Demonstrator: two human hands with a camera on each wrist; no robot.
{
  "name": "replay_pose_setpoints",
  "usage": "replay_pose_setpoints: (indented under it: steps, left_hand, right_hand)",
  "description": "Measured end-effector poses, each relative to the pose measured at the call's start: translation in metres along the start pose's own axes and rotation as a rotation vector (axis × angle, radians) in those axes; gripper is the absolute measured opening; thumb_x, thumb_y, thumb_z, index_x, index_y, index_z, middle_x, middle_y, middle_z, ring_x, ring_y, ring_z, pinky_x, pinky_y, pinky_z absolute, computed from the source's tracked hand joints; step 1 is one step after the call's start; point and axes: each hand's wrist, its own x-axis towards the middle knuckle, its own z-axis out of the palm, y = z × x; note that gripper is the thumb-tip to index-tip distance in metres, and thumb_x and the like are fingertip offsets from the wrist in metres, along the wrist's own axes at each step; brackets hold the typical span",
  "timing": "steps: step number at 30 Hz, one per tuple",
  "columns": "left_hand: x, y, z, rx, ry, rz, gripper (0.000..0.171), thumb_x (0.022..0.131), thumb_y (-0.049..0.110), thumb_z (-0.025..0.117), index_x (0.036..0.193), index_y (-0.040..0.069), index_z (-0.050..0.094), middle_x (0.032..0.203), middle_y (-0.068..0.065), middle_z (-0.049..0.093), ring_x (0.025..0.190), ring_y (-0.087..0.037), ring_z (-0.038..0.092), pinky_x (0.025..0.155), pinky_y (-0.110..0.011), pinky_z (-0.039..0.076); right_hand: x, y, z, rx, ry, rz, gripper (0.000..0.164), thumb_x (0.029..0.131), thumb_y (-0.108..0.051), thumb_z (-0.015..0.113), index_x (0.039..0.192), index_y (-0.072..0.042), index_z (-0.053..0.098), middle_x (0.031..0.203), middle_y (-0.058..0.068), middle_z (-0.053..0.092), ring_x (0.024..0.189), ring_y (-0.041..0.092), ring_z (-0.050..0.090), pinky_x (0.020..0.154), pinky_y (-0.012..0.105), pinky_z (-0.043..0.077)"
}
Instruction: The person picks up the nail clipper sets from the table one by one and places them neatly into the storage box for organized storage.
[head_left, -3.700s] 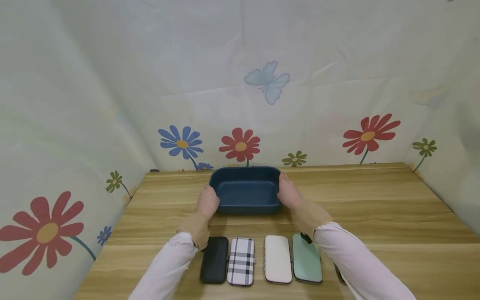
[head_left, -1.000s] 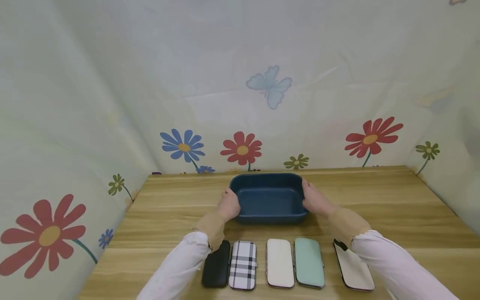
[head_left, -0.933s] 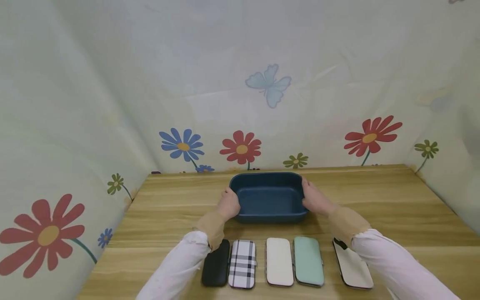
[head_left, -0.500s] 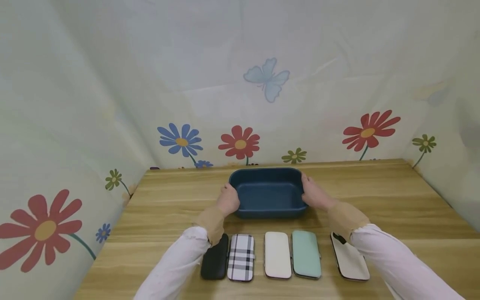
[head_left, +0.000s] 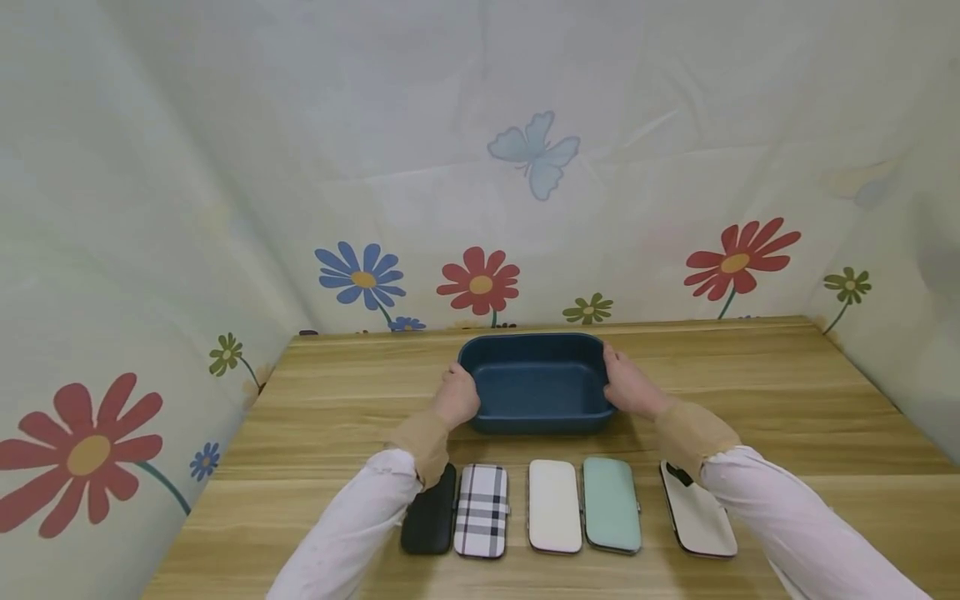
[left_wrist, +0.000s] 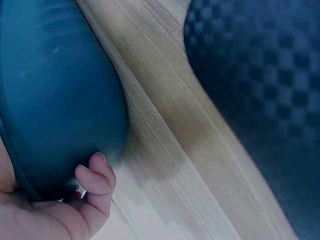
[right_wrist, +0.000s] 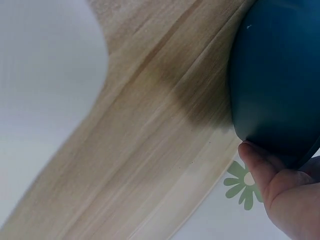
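A dark blue rectangular basin point(head_left: 537, 390) with rounded corners stands near the back of the wooden table, and nothing shows inside it. My left hand point(head_left: 457, 398) grips its left end, while my right hand point(head_left: 632, 385) holds the right end by the rim. In the left wrist view, curled fingertips point(left_wrist: 98, 172) press on the basin's outer wall point(left_wrist: 65, 95). The right wrist view shows fingers point(right_wrist: 257, 162) under the basin's end point(right_wrist: 277, 80), with the thumb side at the rim.
In front of the basin lies a row of flat cases: black point(head_left: 429, 517), plaid point(head_left: 482, 511), cream point(head_left: 554, 506), green point(head_left: 612, 504) and beige point(head_left: 699, 512). My forearms pass over the black and beige ones. A flowered cloth point(head_left: 405, 150) hangs behind the table point(head_left: 787, 400).
Between the oldest frame and one second ago, both hands moved the basin to the right, uncovering more of the beige case. Since then, basin and hands hold still; the view shifts slightly.
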Motion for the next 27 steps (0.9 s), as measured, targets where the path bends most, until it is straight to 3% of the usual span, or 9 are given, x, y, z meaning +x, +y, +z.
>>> replay_pose_setpoints:
  steps: [1,5,8,9,12,15,18,21,27]
  left_hand:
    - [0.000,0.002,-0.004,-0.001,-0.007,-0.005,0.063,0.078,0.025,0.053,0.116,-0.014,0.022,0.082,-0.023,0.037,0.047,-0.025,0.041,0.033,-0.035,0.034]
    - [-0.030,0.028,-0.068,-0.023,-0.013,0.004,0.057,0.080,0.019,0.052,0.115,-0.017,0.024,0.083,-0.024,0.040,0.051,-0.028,0.047,0.038,-0.037,0.040]
    - [-0.071,0.063,-0.155,-0.079,-0.025,0.022,0.048,0.081,0.010,0.047,0.112,-0.020,0.025,0.085,-0.027,0.042,0.054,-0.031,0.050,0.042,-0.038,0.043]
    - [-0.076,0.069,-0.170,-0.109,-0.071,0.002,0.048,0.082,0.008,0.047,0.113,-0.021,0.025,0.088,-0.029,0.043,0.056,-0.033,0.051,0.046,-0.040,0.045]
    - [-0.110,0.105,-0.260,-0.194,-0.189,-0.058,0.043,0.084,0.001,0.046,0.114,-0.023,0.026,0.093,-0.033,0.043,0.063,-0.037,0.054,0.055,-0.043,0.048]
    - [-0.113,0.114,-0.278,-0.216,-0.247,-0.110,0.045,0.084,0.000,0.049,0.116,-0.022,0.026,0.096,-0.033,0.043,0.065,-0.037,0.054,0.058,-0.044,0.048]
    - [-0.105,0.106,-0.254,-0.175,-0.189,-0.072,0.045,0.085,0.004,0.045,0.115,-0.022,0.025,0.092,-0.031,0.043,0.062,-0.035,0.053,0.053,-0.041,0.047]
    - [-0.108,0.108,-0.255,-0.186,-0.190,-0.064,0.046,0.085,0.004,0.046,0.116,-0.023,0.025,0.093,-0.033,0.043,0.063,-0.036,0.053,0.054,-0.042,0.048]
    - [-0.137,0.126,-0.301,-0.203,-0.194,-0.074,0.043,0.084,0.000,0.050,0.113,-0.023,0.029,0.092,-0.033,0.044,0.067,-0.037,0.053,0.059,-0.043,0.048]
  right_hand:
    - [0.000,0.001,0.000,0.000,0.002,-0.002,0.065,0.073,0.010,0.047,0.127,0.027,0.014,0.125,0.047,0.023,0.112,0.050,0.035,0.090,0.052,0.034]
    - [0.001,0.002,0.000,0.003,0.000,0.007,0.065,0.074,0.011,0.047,0.127,0.027,0.013,0.126,0.047,0.022,0.114,0.051,0.033,0.091,0.053,0.033]
    - [0.002,0.002,-0.001,0.001,-0.005,0.014,0.064,0.074,0.011,0.047,0.127,0.026,0.014,0.126,0.047,0.022,0.114,0.050,0.033,0.091,0.053,0.033]
    - [0.002,0.001,-0.001,0.003,-0.007,0.014,0.065,0.074,0.011,0.048,0.127,0.026,0.014,0.126,0.047,0.022,0.114,0.050,0.032,0.091,0.053,0.032]
    - [0.003,0.003,0.000,0.003,-0.003,0.007,0.065,0.073,0.012,0.047,0.127,0.026,0.014,0.126,0.047,0.022,0.114,0.050,0.032,0.092,0.052,0.032]
    - [0.003,0.005,0.000,0.012,-0.002,0.001,0.065,0.073,0.012,0.047,0.127,0.026,0.013,0.126,0.046,0.021,0.115,0.051,0.030,0.092,0.052,0.031]
    - [0.002,0.006,-0.001,0.015,-0.004,0.003,0.066,0.073,0.012,0.046,0.127,0.027,0.013,0.127,0.046,0.019,0.117,0.051,0.028,0.094,0.053,0.029]
    - [0.000,0.007,-0.002,0.003,-0.001,-0.002,0.065,0.072,0.011,0.046,0.127,0.027,0.013,0.127,0.047,0.020,0.116,0.051,0.028,0.094,0.053,0.029]
    - [-0.002,0.007,0.000,-0.020,0.001,-0.013,0.066,0.072,0.010,0.047,0.127,0.027,0.014,0.122,0.048,0.025,0.109,0.050,0.038,0.087,0.052,0.036]
